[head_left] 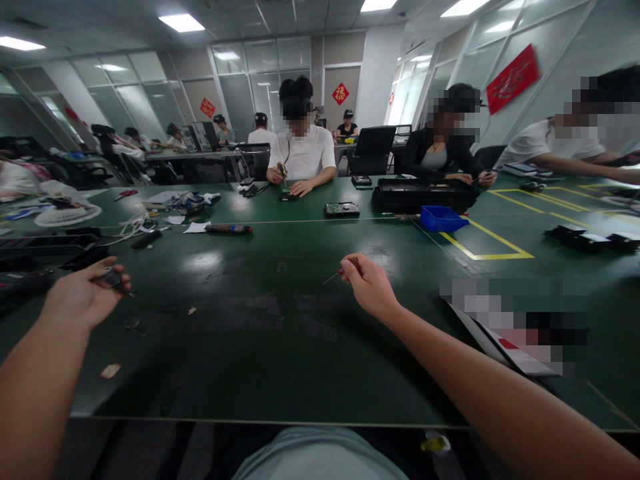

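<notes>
Over the left part of the green table (240, 373), my left hand (87, 293) is closed around a small dark object (114, 279) with a thin tip; its exact kind is unclear. My right hand (370, 285) grips a screwdriver (332, 278) by its reddish handle, and the thin metal shaft points left and down. The two hands are far apart, both above the near half of the table. Small pale scraps (111, 371) lie on the tabletop below my left hand.
Across the table a person (303, 153) works on a small black device. A circuit-board part (342, 209), a blue tray (443, 219) and a long black unit (425, 195) stand toward the far side. Papers (500, 333) lie right; cables and dark parts lie left.
</notes>
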{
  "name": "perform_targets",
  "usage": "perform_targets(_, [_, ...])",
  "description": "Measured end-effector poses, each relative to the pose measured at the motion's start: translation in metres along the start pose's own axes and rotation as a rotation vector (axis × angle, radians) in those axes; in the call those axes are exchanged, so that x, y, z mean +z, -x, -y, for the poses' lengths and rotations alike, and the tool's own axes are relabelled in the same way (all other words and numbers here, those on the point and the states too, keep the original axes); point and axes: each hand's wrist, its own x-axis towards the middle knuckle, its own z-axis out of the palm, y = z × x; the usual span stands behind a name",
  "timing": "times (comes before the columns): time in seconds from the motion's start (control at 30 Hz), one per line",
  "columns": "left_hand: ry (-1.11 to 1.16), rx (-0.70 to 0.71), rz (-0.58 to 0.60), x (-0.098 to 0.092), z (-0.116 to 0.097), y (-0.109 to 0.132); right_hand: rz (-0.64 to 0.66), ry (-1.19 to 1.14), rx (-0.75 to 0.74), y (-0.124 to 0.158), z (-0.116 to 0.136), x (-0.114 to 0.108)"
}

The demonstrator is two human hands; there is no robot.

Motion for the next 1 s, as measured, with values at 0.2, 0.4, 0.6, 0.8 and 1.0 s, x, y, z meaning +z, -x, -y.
perform_targets(0.2, [0.2,-0.112,0.334,0.066,-0.003,0.052,-0.004,-0.002,0.0,0.0,0.0,0.0])
perform_targets(0.4, [0.17,-0.159,0.68,0.125,0.014,0.11,-0.009,-0.019,-0.016,0.0,-0.001,-0.001])
perform_targets(0.6, [0.13,-0.15,0.969,0.171,0.023,0.16,-0.006,-0.019,-0.017,0.0,0.0,-0.001])
perform_targets(0.8, [-0.033,-0.003,1.101,0.205,0.031,0.191,-0.017,-0.01,-0.009,0.0,0.0,-0.001])
perform_targets(1.0, [-0.425,0.43,1.112,0.214,0.065,0.201,-0.019,0.03,-0.024,0.001,0.005,-0.002])
